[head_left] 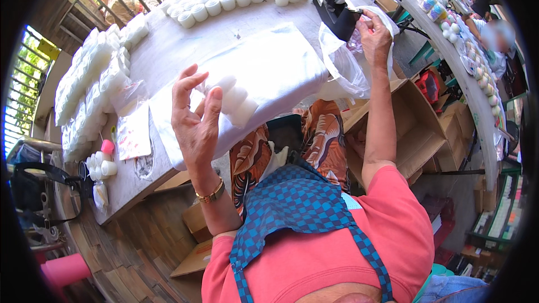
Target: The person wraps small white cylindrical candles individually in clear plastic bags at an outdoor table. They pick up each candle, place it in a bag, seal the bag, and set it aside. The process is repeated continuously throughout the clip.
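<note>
My left hand (196, 115) is raised over the near edge of the white cloth (269, 56). Its thumb and curled fingers are at one end of a clear plastic pack of small white cups (238, 104), which tilts beside the thumb; the exact grip is partly hidden. At the far right of the table, my right hand (375, 36) pinches at the front of a black tape dispenser (331, 14), apparently on the tape's end. White plastic bags (342, 64) hang around the dispenser, below and behind that hand.
Rows of white cups (227, 1) stand along the table's far side. Bagged cups (92, 87) are piled at the left, near a printed sheet (133, 132) and a few loose cups (101, 165). An open cardboard box (398, 126) sits right of my legs. Another table (449, 62) holds goods.
</note>
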Motion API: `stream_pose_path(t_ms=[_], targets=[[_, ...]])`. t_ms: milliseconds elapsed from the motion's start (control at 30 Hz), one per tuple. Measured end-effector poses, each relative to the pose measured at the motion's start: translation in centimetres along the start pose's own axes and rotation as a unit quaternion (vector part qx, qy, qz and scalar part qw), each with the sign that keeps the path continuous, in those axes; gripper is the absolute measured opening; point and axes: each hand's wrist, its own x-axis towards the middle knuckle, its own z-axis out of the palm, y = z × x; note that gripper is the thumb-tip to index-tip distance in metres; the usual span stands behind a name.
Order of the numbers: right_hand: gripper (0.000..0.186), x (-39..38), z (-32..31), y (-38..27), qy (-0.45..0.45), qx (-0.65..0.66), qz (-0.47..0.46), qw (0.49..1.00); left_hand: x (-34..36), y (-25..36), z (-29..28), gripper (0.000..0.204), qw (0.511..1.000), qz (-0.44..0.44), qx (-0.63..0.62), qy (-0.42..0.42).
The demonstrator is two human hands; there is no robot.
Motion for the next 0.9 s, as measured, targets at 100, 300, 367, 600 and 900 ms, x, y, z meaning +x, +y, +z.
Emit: stream_pose_path(t_ms=[100, 300, 367, 600, 900], targets=[[0.036, 0.2, -0.6, 1.2, 0.001, -0.116, -0.074, 0.991, -0.2, 0.2, 0.3, 0.028, 1.0, 0.007, 0.008, 0.01], [0.027, -4.9, -2.6, -6.6, -0.099, 0.048, 0.016, 0.994, -0.6, -0.6, 0.8, 0.037, 0.999, 0.042, 0.001, 0.003], [0.012, -7.0, -2.7, -11.6, -0.158, 0.175, -0.049, 0.971, -0.7, -1.0, 0.8, 0.039, 0.998, 0.05, 0.037, 0.016], [0.014, -11.9, -1.1, -22.3, -0.273, 0.468, -0.006, 0.84, -0.5, -1.5, 1.1, 0.034, 0.995, 0.078, 0.024, 0.063], [0.01, -13.5, 0.7, -22.0, -0.267, 0.366, -0.011, 0.892, -0.6, -1.7, 1.0, 0.035, 0.994, 0.079, 0.005, 0.076]])
